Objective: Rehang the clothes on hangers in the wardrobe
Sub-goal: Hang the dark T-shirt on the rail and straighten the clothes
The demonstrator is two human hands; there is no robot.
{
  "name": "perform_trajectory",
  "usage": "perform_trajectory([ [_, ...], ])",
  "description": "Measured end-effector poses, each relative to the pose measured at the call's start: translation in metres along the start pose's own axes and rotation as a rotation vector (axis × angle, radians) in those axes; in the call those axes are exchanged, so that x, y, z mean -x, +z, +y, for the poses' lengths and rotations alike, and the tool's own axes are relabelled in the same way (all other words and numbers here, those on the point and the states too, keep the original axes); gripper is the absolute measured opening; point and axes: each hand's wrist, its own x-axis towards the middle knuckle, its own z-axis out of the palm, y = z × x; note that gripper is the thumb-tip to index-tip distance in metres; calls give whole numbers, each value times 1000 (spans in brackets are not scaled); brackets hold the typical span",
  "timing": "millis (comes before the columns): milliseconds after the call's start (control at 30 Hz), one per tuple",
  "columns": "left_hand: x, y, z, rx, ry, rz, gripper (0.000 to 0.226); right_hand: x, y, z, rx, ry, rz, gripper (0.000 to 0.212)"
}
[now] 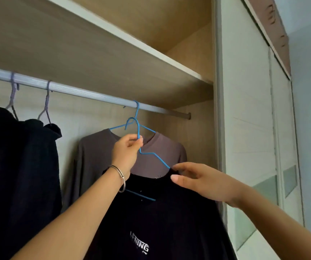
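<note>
My left hand (126, 150) pinches the neck of a blue wire hanger (151, 153), holding it a little below the silver rail (87, 94). A black T-shirt with white lettering (162, 222) hangs on that hanger. My right hand (196, 180) touches the shirt's collar at the hanger's right shoulder, fingers spread. Behind, a grey-brown long-sleeved top (96, 156) hangs from a second blue hanger (136, 109) hooked on the rail.
Two dark garments (15, 166) hang on pale purple hangers (46, 102) at the rail's left. A wooden shelf (113, 53) runs above the rail. The white sliding door (248, 128) stands at the right, next to the rail's end.
</note>
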Motion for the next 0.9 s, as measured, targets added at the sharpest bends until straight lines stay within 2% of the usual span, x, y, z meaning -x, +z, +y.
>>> perform_trajectory([
  [33, -9, -1, -2, -1, -7, 37, 5, -7, 0, 9, -50, -14, -32, 53],
  [133, -37, -2, -2, -8, 8, 132, 7, -25, 6, 23, -141, -101, -46, 31],
  [200, -56, -2, -1, -29, 32, 178, 14, -43, 13, 23, -95, -180, 65, 39],
  [300, -85, -4, 1, -95, 28, 202, 25, -73, 15, 16, -147, -208, 244, 46],
  [433, -121, -8, -2, -102, -16, 115, 32, -125, 13, 6, -338, -179, 324, 46],
  [600, -155, -3, -7, -69, 32, -14, 46, -187, 12, -6, -412, -190, 458, 47],
  [767, -171, 9, -12, -207, -40, -222, 51, -223, 13, -14, -491, -158, 493, 46],
  [833, -171, 13, -20, -230, -67, -256, 48, -231, 17, -8, -467, -159, 486, 44],
  [900, -174, 14, -33, -258, -95, -236, 26, -235, 24, -2, -416, -170, 446, 35],
])
